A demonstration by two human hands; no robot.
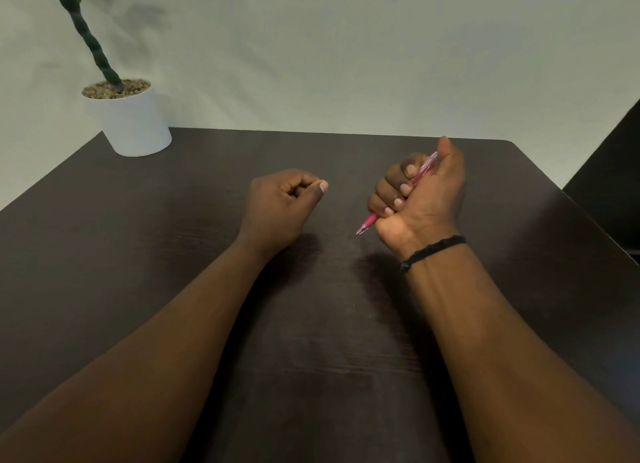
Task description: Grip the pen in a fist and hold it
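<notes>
The dark wood surface (311,341) takes up most of my view, with both my forearms laid across it from the near edge. At the far left corner sits a white pot (133,123) with a plant, well out of the way so it doesn't get knocked. My left hand (280,210) rests mid-surface, fingers curled in on nothing, thumb lying over them. My right hand (420,196) has a full fist grip around a pink pen (367,222), palm turned toward me, tip poking out the bottom, pointing down-left just above the surface. Black cord bracelet (433,249) on that wrist.
</notes>
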